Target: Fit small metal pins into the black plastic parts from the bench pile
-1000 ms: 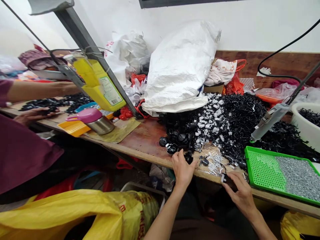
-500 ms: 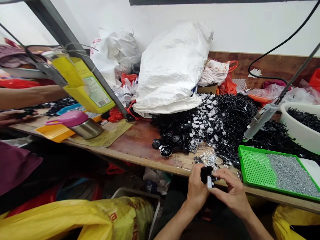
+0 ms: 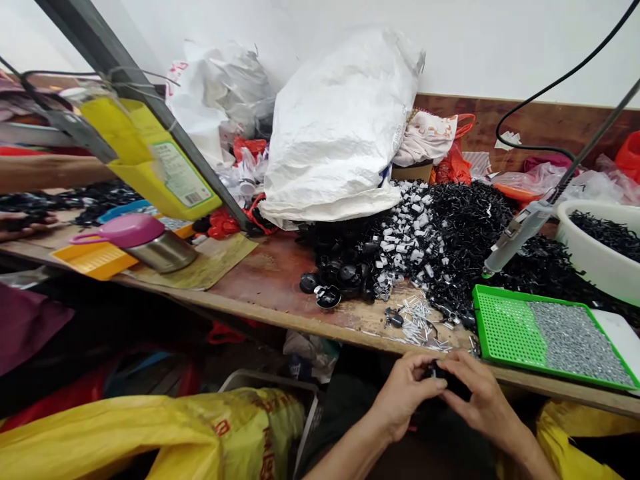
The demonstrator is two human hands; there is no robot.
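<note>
"What's that big heap at the back of the bench (image 3: 280,280)?"

"A white woven sack (image 3: 340,127), slumped against the wall."

"And the green thing?"

"A perforated plastic tray (image 3: 500,333), half covered in metal bits, just below a white basin (image 3: 590,270)."

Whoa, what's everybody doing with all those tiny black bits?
A person holds a small black plastic part between their left hand and right hand, just past the edge of a wooden workbench. On the bench lie a big heap of black parts, white clips, and a green tray of silver pieces. At the far left, a co-worker's hand is beside more black parts.
</note>
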